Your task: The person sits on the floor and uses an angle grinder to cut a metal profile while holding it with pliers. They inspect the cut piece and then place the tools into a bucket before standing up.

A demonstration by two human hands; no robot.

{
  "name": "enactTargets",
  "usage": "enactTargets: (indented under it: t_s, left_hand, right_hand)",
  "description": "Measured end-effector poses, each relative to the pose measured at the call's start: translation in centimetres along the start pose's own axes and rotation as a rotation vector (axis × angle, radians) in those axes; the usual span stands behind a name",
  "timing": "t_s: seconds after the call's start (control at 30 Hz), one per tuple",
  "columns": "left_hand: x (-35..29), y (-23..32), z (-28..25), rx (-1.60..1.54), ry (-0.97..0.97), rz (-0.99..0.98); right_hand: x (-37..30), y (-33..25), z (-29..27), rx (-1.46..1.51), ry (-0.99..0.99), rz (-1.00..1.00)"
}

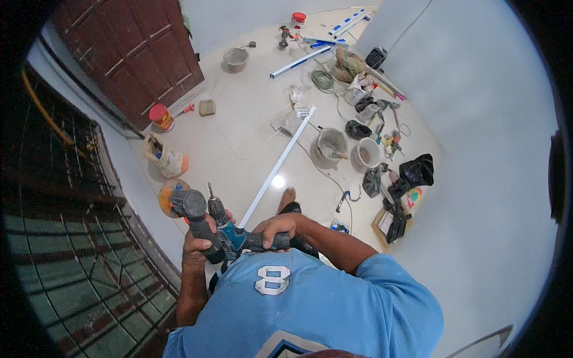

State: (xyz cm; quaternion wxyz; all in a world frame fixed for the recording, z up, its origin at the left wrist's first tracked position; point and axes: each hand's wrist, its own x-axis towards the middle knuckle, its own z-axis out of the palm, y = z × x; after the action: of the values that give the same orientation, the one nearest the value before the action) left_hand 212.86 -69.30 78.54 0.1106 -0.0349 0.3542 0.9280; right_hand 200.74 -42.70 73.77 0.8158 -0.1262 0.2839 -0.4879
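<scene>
My left hand (198, 243) is closed round a dark grey power tool (192, 206) with a round orange disc (172, 198) at its far end. Right beside it, a teal and black cordless drill (230, 232) points its bit up and away from me. My right hand (280, 227) wraps round the black grip of this drill. Both tools are close in front of my chest, nearly touching. Beyond the drill, a long pale straight bar (280, 154) runs away across the floor; its near end is hidden behind my hands.
Grey buckets (331, 144) and a pale tub (365, 154) stand ahead to the right, amid black plastic bags (416, 170) and cables. A sack (156, 147), a red bucket (161, 117) and a brown door (128, 51) are left. Blue-edged levels (300, 62) lie farther off.
</scene>
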Motion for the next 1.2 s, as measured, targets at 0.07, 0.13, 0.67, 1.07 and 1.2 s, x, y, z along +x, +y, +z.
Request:
enactTargets:
  t_s: [0.07,0.13,0.67,1.07,1.2]
  left_hand:
    - [6.4,-1.5,0.3,0.008,0.014,0.029]
    - [13.4,-1.7,2.2,-0.033,0.050,0.019]
    - [61.5,13.4,4.8,0.092,-0.112,0.149]
    - [89.8,28.6,-5.7,-0.014,-0.189,-0.084]
    - [93.5,30.4,-7.8,-0.002,-0.224,-0.164]
  right_hand:
    - [-4.5,-2.5,-3.7,-0.040,0.145,-0.106]
    - [-8.9,-5.1,-6.9,-0.098,0.370,-0.284]
    - [-32.2,-40.1,-23.6,-0.441,0.998,-0.651]
    - [-28.4,-63.1,-41.0,-0.262,1.055,-0.651]
    - [-29.2,-66.9,-41.1,-0.250,1.092,-0.645]
